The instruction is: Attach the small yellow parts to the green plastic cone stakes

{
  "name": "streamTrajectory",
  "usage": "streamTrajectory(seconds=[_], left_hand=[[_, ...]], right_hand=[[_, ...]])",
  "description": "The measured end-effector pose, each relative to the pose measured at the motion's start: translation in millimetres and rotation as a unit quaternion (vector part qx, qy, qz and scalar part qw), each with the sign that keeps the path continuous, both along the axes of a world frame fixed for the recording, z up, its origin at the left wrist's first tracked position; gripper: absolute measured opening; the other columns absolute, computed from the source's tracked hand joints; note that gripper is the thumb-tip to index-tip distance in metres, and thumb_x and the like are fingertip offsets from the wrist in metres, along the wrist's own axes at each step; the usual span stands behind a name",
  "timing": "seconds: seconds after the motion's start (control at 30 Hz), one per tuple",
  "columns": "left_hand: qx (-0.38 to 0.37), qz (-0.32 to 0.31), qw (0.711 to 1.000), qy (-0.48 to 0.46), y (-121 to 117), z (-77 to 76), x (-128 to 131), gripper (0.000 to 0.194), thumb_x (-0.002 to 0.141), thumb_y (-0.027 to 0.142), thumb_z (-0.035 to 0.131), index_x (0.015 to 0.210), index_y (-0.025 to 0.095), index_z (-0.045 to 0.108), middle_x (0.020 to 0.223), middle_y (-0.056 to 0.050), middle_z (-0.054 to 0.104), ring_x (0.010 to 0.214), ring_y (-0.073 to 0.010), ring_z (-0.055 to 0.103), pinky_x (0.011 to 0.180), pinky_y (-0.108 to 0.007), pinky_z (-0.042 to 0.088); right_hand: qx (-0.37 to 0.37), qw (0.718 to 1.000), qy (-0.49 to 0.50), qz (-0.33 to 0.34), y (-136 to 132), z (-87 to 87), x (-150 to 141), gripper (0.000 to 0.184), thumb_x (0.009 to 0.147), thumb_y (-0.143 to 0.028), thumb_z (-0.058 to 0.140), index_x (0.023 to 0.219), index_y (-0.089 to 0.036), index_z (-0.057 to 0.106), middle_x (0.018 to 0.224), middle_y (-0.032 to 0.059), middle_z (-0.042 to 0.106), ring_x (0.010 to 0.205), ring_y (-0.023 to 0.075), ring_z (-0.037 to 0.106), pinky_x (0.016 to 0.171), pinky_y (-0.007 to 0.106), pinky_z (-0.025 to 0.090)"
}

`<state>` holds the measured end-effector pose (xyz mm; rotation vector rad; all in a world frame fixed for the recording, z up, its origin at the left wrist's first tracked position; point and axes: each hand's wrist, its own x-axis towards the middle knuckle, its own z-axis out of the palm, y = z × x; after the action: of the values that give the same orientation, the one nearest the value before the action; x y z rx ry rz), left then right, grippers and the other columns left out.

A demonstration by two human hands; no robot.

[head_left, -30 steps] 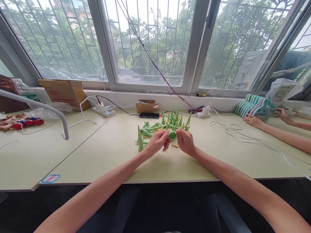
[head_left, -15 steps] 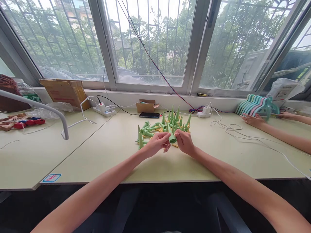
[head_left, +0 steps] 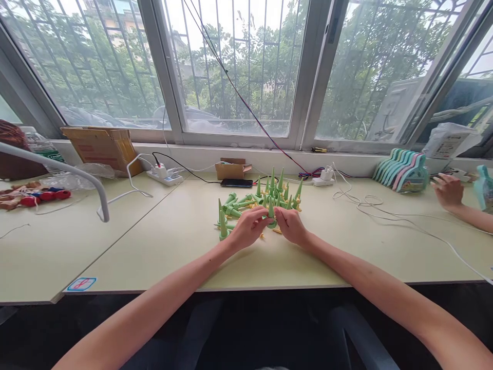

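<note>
Between my two hands is a green plastic spike point(head_left: 271, 211), a cone with a wider collar at its base, its point up. My left hand point(head_left: 249, 226) pinches it from the left near the base. On the other side, the fingers of my right hand point(head_left: 291, 224) close on its right edge. Behind them lies a cluster of similar green spikes point(head_left: 232, 211), some standing and some on their sides, mixed with small yellow pieces point(head_left: 277, 230). One more spike point(head_left: 223, 226) stands upright just left of my left hand.
A black phone point(head_left: 236, 183) and an open cardboard box point(head_left: 232, 168) sit behind the cluster. White cables point(head_left: 370, 203) run across the table's right side. Further right, another person's hand point(head_left: 449, 191) is beside a row of teal hangers point(head_left: 400, 171). A lamp arm point(head_left: 100, 198) crosses the left.
The held spike has tipped from showing its open base to standing point up. My left fingers have closed in around it. At right, the other person's hand has left the hangers.
</note>
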<state>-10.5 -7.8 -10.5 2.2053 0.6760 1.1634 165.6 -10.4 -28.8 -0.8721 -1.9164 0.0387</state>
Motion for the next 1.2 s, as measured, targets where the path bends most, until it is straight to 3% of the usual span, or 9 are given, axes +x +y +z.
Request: streamTrajectory(seconds=[0.27, 0.5, 0.8, 1.2], left_hand=[[-0.129, -0.039, 0.990, -0.040, 0.6, -1.4, 1.7, 0.039, 0.087, 0.044, 0.057, 0.063, 0.017, 0.043, 0.068, 0.002, 0.043, 0.044, -0.0064, 0.049, 0.041, -0.022, 0.037], [-0.198, -0.071, 0.977, -0.037, 0.3, -0.5, 0.0, 0.034, 0.086, 0.047, 0.059, 0.070, 0.018, 0.049, 0.047, 0.006, 0.044, 0.039, -0.0082, 0.045, 0.044, -0.023, 0.037], [-0.204, -0.077, 0.973, -0.079, 3.1, 0.8, 4.2, 0.041, 0.086, 0.052, 0.058, 0.068, 0.017, 0.047, 0.050, 0.005, 0.047, 0.042, -0.0097, 0.051, 0.042, -0.022, 0.038], [-0.196, -0.091, 0.974, -0.065, 8.7, -5.4, 1.3, 0.038, 0.091, 0.046, 0.052, 0.068, 0.016, 0.048, 0.050, 0.003, 0.051, 0.041, -0.0085, 0.050, 0.044, -0.022, 0.039]], right_hand=[[0.025, 1.000, -0.017, 0.008, 0.3, -0.7, 2.4, 0.043, 0.103, -0.037, 0.028, 0.063, -0.021, 0.032, 0.052, -0.0059, 0.031, 0.044, 0.0084, 0.027, 0.046, 0.024, 0.024], [0.037, 0.999, -0.037, 0.005, -0.8, 0.2, 4.2, 0.043, 0.103, -0.037, 0.028, 0.063, -0.022, 0.030, 0.052, -0.0059, 0.029, 0.044, 0.0087, 0.026, 0.046, 0.024, 0.024], [0.055, 0.996, -0.063, -0.017, -0.6, 1.3, 2.0, 0.043, 0.101, -0.042, 0.035, 0.064, -0.022, 0.030, 0.051, -0.0062, 0.031, 0.044, 0.0083, 0.021, 0.045, 0.023, 0.021], [0.121, 0.984, -0.122, -0.041, -2.8, 1.8, -0.6, 0.040, 0.100, -0.037, 0.040, 0.063, -0.021, 0.036, 0.048, -0.0035, 0.044, 0.040, 0.0087, 0.029, 0.046, 0.024, 0.021]])
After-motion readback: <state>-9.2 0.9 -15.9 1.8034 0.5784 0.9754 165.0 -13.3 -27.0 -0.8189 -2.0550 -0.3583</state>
